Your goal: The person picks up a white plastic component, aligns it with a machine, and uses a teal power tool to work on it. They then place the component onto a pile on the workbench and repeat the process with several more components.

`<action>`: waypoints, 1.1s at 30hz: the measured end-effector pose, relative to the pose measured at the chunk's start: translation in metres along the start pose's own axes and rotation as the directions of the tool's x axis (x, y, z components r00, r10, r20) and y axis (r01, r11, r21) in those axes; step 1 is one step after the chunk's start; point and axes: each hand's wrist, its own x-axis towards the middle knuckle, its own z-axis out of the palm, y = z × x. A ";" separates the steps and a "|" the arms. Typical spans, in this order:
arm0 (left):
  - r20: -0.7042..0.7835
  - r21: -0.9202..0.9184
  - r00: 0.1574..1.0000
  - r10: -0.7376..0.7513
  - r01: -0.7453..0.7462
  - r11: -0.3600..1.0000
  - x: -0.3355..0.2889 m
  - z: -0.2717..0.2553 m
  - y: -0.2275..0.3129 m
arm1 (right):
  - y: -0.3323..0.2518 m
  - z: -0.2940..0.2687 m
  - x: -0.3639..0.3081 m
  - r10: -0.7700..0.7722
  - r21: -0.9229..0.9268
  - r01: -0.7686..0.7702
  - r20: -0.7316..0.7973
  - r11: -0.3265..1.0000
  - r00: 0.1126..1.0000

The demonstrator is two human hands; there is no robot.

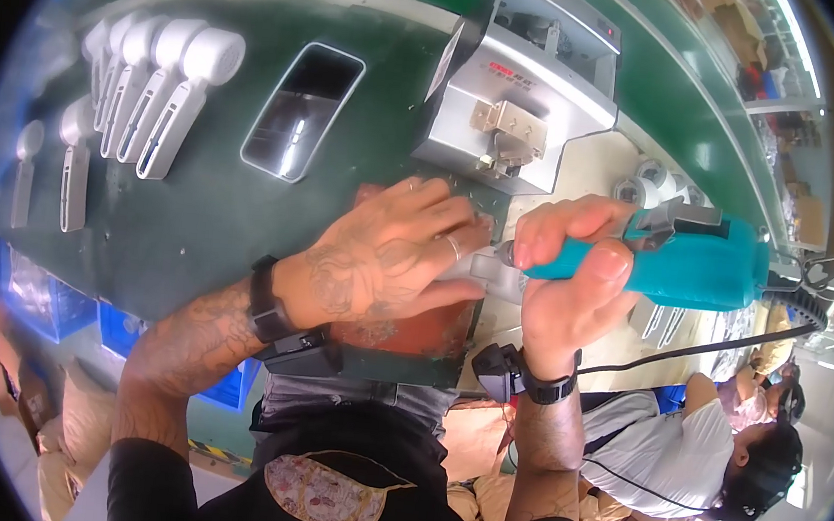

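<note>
My right hand (580,265) is wrapped round a teal electric screwdriver (699,265), which lies level with its tip toward my left hand. My left hand (403,249) is closed on a white plastic part (495,275), which shows between the two hands and is mostly hidden by my fingers. The screwdriver's tip is right at this part; whether it touches a screw is hidden. Below the left hand lies a reddish-brown mat (411,331). Several white long-handled pieces with round heads (178,101) stand in a row at the far left.
A silver screw feeder (511,90) stands beyond my hands, and a phone (304,112) lies left of it. White round parts (657,180) sit behind the screwdriver. Its black cable (707,350) runs off right. At the lower right is a co-worker (679,442). Blue bins (118,329) stand below the table edge.
</note>
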 end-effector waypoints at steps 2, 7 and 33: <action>0.007 -0.007 1.000 -0.012 0.012 1.000 -0.001 -0.002 0.001 | 0.002 0.002 0.000 0.013 0.029 -0.013 0.005 0.999 1.000; -0.009 -0.008 1.000 0.002 -0.002 1.000 0.002 -0.003 0.000 | 0.002 0.001 0.000 0.005 0.009 -0.005 -0.027 1.000 1.000; 0.004 -0.057 1.000 -0.007 0.007 0.998 0.000 -0.007 0.000 | -0.019 0.002 0.011 0.007 0.105 -0.005 -0.012 0.994 1.000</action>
